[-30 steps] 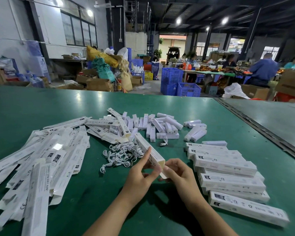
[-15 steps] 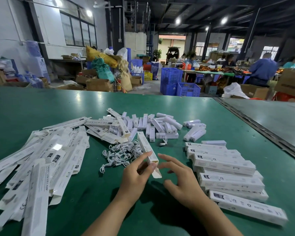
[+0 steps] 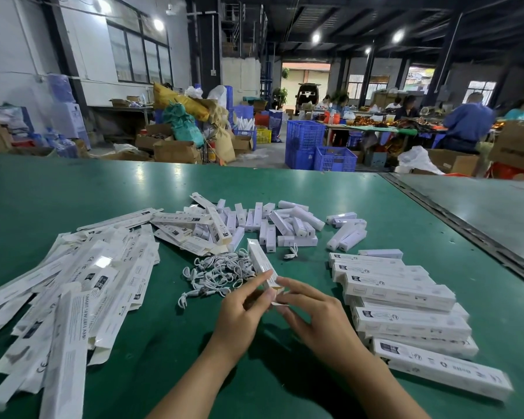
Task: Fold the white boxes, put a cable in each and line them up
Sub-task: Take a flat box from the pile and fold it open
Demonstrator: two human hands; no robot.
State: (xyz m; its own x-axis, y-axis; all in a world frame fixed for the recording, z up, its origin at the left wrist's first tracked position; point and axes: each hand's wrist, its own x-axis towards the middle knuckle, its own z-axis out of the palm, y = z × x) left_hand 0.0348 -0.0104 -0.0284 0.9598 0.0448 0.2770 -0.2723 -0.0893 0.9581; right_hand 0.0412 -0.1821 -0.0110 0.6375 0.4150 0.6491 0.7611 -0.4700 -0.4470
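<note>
With the left hand (image 3: 242, 309), pinches a white box (image 3: 259, 261) near its lower end, grip narrow around it, far end tilted up toward 12 o'clock, probably to turn the near end toward the body for closing. With the right hand (image 3: 315, 316), meets the end flap there, fingers fairly straight; pinching or merely pressing, hard to tell at this angle. Just beyond the hands at 11 o'clock, a heap of cables (image 3: 218, 275), likely kept close for a short reach. At 9 o'clock on the tabletop (image 3: 73, 192), flat unfolded boxes (image 3: 73, 282) fanned out as stock. At 3 o'clock, finished boxes (image 3: 406, 297) laid side by side, some overlapping, ready to take this one next.
</note>
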